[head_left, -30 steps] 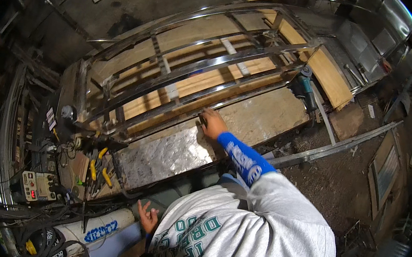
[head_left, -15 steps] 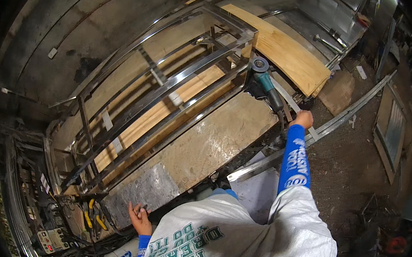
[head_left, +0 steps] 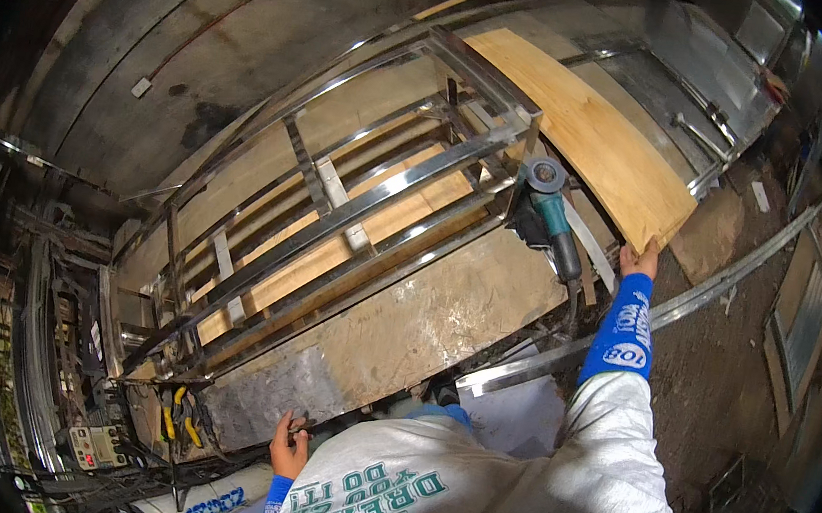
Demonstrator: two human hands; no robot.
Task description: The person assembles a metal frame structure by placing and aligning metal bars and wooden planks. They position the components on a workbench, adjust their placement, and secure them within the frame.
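Observation:
My right hand [head_left: 639,261] grips the near end of a long pale wooden board [head_left: 585,125], its fingers over the edge. Just left of that hand lies a narrow light strip [head_left: 591,243]. A teal angle grinder [head_left: 559,234] with its disc facing up rests on the bench corner beside the strip. My left hand [head_left: 289,447] is low by my body, near the bench's front edge, with its fingers curled. Something small and dark shows at its fingertips, too small to name. A welded frame of shiny metal tube [head_left: 356,206] lies across the bench [head_left: 426,303].
Pliers with yellow handles [head_left: 170,420] hang at the bench's left end, above a small control box [head_left: 98,446] with a red display. A long metal channel [head_left: 719,284] crosses the right side. A framed panel [head_left: 798,307] lies farther right. Behind stands a concrete wall [head_left: 251,59].
My right hand has let go of the light strip and moved to the end of the wooden board. The strip now lies beside the grinder. My view has shifted somewhat.

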